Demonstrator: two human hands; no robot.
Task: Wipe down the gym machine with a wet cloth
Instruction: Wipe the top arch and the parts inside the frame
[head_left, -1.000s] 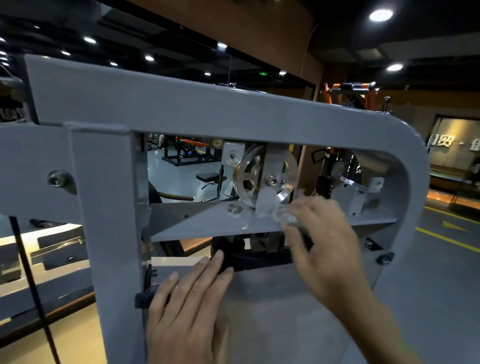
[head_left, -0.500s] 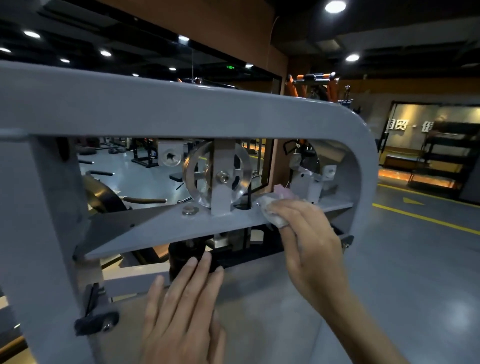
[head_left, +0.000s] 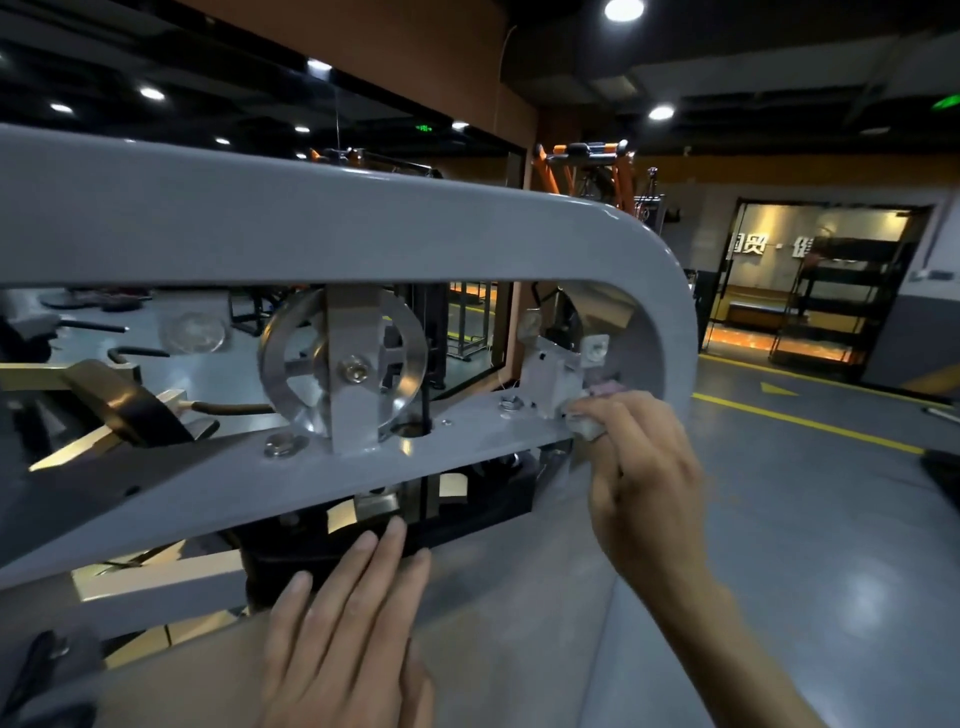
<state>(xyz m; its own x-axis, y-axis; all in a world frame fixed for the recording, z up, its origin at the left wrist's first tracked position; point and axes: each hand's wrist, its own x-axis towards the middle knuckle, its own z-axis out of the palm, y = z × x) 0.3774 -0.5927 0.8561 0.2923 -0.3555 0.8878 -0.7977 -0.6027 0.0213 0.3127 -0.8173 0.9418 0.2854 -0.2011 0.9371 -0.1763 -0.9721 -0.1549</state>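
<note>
Right hand (head_left: 644, 467) pinches a crumpled wet cloth (head_left: 587, 423) against the right end of the gym machine's grey crossplate (head_left: 467, 441), beside a bracket (head_left: 556, 374). Left hand (head_left: 348, 623), fingers straight and together, presses flat on the lower panel (head_left: 519, 597).

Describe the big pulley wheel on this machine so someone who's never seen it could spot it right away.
Start at the grey machine frame that arches across the view and look through its opening to the flat grey crossplate beneath. The pulley wheel stands upright on that plate, left of the right hand and its cloth. It is the only large shiny spoked disc, clamped by a bolted bracket.
</note>
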